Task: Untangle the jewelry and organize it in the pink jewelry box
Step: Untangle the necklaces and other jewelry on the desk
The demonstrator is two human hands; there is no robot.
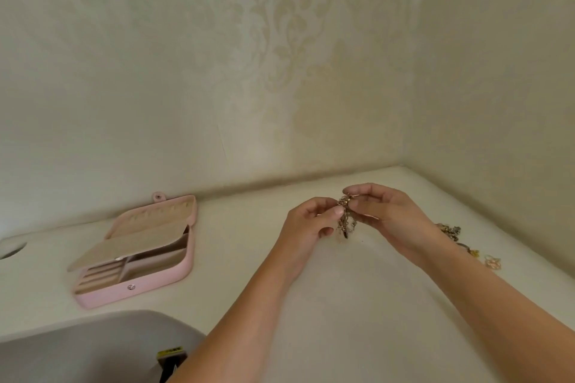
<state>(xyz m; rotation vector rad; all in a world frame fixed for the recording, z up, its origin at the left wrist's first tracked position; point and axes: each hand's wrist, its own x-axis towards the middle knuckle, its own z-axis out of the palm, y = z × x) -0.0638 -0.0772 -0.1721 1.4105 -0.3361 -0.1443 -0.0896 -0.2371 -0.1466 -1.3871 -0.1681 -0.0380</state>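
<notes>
A tangled clump of gold and silver chains (346, 218) hangs above the cream counter between both hands. My left hand (308, 221) pinches its upper part from the left. My right hand (385, 214) pinches the top from the right with thumb and forefinger. The pink jewelry box (161, 277) lies open at the left, its beige inner flap raised over several beige compartments. More loose jewelry (449, 232) lies on the counter behind my right wrist, and a small ring (493, 262) rests further right.
The cream counter (342, 305) runs into a corner of patterned wallpaper at the back right. A grey rounded surface (93, 348) fills the lower left, with a small dark and yellow object (171, 361) at its edge. A round hole (11, 249) shows at far left.
</notes>
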